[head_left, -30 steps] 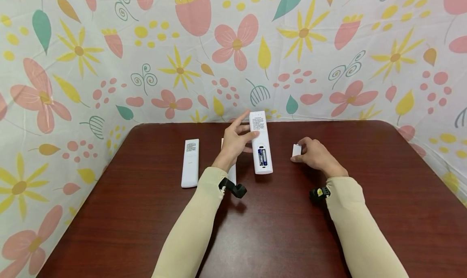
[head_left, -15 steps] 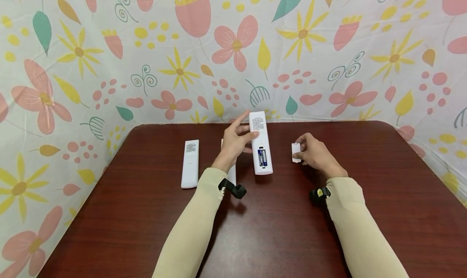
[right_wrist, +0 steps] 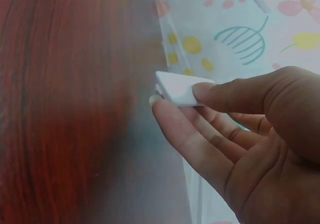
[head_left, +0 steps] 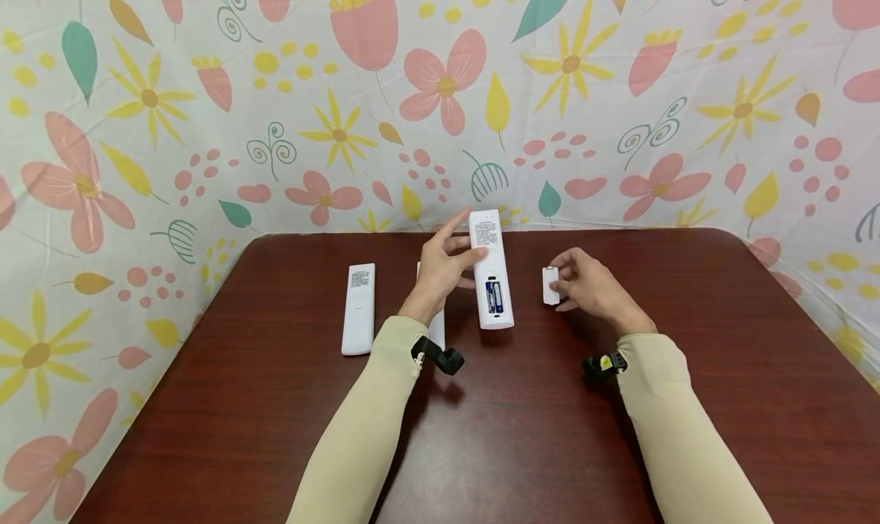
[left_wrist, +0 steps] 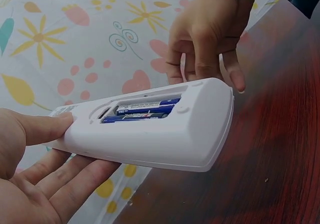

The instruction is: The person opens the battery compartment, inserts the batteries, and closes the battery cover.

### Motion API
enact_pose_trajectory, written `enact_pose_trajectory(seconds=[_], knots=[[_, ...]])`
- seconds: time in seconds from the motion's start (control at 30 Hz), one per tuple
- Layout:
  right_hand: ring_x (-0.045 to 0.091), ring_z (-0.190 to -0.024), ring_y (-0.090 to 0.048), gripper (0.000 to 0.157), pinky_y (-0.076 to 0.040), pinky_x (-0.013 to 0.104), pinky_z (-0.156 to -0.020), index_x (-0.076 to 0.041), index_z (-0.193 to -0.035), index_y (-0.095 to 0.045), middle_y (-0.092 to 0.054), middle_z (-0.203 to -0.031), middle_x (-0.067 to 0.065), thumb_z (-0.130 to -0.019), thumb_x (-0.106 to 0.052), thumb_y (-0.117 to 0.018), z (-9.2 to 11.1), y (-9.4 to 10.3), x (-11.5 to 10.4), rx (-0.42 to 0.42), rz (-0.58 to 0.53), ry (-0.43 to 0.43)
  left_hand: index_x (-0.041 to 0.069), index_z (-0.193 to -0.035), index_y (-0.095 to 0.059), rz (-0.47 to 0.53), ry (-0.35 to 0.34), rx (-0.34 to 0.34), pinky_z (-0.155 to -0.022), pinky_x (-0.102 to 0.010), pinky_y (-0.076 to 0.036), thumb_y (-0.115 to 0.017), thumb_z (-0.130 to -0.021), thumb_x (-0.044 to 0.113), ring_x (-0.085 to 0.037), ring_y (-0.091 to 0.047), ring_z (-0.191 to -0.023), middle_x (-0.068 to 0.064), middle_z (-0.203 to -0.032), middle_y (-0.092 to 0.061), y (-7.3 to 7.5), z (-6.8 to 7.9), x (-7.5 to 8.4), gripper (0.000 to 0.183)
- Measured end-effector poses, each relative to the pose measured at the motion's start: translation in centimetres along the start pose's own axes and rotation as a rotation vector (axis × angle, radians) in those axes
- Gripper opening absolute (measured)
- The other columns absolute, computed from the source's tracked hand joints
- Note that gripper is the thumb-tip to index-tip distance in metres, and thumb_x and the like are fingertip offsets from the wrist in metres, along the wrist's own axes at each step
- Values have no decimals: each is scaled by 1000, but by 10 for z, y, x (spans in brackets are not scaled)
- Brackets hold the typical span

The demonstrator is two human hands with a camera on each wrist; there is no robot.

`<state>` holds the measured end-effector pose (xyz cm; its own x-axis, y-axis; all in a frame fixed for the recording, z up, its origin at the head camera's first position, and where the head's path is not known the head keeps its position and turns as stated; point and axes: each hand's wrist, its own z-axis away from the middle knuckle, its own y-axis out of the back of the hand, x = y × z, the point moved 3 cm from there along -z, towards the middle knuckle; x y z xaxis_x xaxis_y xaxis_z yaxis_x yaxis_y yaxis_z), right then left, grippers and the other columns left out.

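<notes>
My left hand (head_left: 440,268) grips a white remote control (head_left: 486,268) with its back toward me, thumb on the back and fingers beneath. Its battery compartment is uncovered, and two blue-and-silver batteries (left_wrist: 145,109) lie side by side inside. To the right, my right hand (head_left: 594,287) pinches a small white battery cover (head_left: 550,286) between thumb and fingers, apart from the remote. In the right wrist view the thumb presses on the cover (right_wrist: 177,87) and the fingers support it from below.
A second white remote (head_left: 358,310) lies back up on the dark red wooden table (head_left: 522,432) at the left. Another white remote (head_left: 438,330) is mostly hidden under my left forearm. A floral cloth (head_left: 440,157) hangs behind the table.
My right hand has turned the battery cover about and brought it slightly left, toward the remote. The left hand and its remote have stayed in place.
</notes>
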<state>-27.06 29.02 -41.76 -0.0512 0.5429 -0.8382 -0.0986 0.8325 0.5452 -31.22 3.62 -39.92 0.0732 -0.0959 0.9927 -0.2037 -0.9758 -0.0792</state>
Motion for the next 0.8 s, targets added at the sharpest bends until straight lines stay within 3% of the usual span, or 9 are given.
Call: enact_pose_trajectory(seconds=[0.6, 0.8], knots=[[32, -82, -72, 33, -65, 52, -76, 8, -132, -49, -63, -106, 26, -102, 7, -64, 7, 2, -38, -46, -64, 120, 36, -158, -53, -5, -3, -6, -63, -46, -66, -79, -97, 4, -30, -76, -90, -6, -121, -72, 0, 1, 1, 74], [33, -81, -72, 35, -64, 56, -76, 9, -133, -50, -61, -107, 28, -101, 7, -66, 9, -3, -52, -97, -161, 179, 38, -157, -55, -2, -1, -2, -63, -46, -66, -79, -97, 3, -29, -76, -91, -6, -121, -72, -1, 0, 1, 74]])
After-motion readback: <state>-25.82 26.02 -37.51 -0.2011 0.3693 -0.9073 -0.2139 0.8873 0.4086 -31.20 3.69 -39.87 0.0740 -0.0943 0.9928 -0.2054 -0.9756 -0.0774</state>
